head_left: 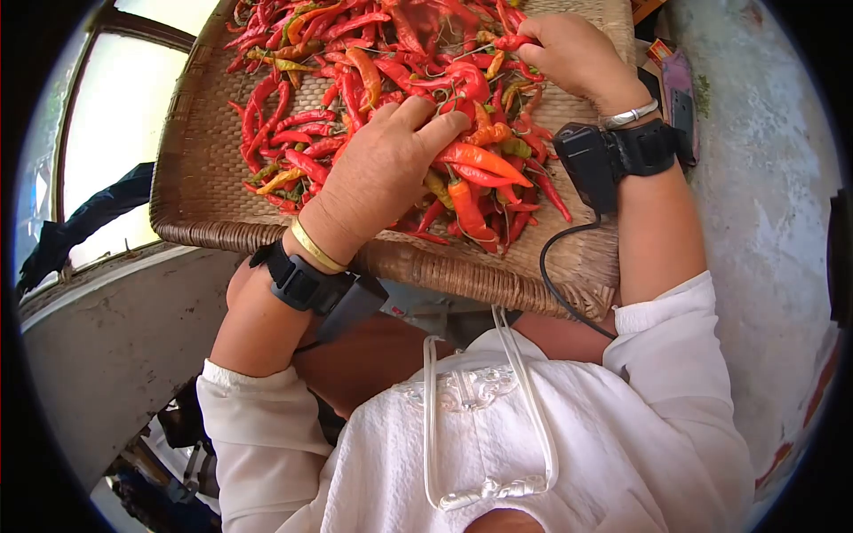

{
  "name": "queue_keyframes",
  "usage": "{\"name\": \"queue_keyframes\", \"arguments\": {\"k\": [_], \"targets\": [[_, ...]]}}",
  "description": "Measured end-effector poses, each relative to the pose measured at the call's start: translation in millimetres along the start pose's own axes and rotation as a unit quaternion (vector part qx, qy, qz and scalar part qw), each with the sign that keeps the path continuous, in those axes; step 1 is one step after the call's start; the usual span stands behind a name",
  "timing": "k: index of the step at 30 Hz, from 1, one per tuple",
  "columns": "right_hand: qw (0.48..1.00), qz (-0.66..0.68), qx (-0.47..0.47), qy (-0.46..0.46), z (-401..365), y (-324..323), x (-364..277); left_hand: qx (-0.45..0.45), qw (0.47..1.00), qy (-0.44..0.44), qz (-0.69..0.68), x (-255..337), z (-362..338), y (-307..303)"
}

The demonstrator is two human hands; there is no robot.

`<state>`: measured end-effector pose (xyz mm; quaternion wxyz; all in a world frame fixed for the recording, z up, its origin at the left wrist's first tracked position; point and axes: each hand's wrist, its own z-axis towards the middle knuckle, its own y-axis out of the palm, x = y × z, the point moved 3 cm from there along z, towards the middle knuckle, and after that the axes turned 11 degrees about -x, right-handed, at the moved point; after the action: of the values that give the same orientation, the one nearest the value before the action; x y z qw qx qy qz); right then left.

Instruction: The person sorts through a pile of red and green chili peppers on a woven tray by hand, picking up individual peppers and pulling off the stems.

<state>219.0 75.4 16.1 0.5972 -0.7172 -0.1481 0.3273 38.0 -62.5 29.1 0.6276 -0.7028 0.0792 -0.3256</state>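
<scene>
A heap of chili peppers (293,138), mostly red with some orange and yellow-green, lies in a woven basket tray (200,191). Over the middle of the heap is my left hand (382,164), palm down, its fingers bent in among the chilies. Its fingertips are partly hidden, so what they grip does not show. An orange-red chili (484,162) lies just below its thumb. At the tray's upper right, my right hand (582,60) is closed, with a red chili pepper (514,42) pinched between thumb and fingers.
The tray's thick front rim (462,275) sits above my lap. A black strapped device (586,164) is on my right wrist, its cable (546,258) hanging over the tray's corner. A similar device (351,306) is on my left wrist. A window (115,133) stands left.
</scene>
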Motion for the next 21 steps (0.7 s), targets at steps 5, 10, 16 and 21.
{"name": "queue_keyframes", "arguments": {"k": [5,10,16,21], "targets": [[1.000,-0.024,0.006,0.015,-0.4,-19.1,-27.4,-0.208,0.977,-0.034,-0.039,-8.4,-5.2,-20.4],[0.949,0.304,-0.081,-0.007,6.7,-3.9,-41.7,-0.061,0.962,-0.145,-0.222,-44.7,12.6,-46.8],[0.889,0.396,-0.227,-0.034,-0.1,5.0,-62.7,-0.022,0.947,-0.100,-0.303,-41.4,26.5,-20.8],[0.930,0.269,-0.237,-0.078,3.2,5.1,-60.7,-0.009,0.982,-0.076,-0.173,-42.9,29.0,-27.7]]}}
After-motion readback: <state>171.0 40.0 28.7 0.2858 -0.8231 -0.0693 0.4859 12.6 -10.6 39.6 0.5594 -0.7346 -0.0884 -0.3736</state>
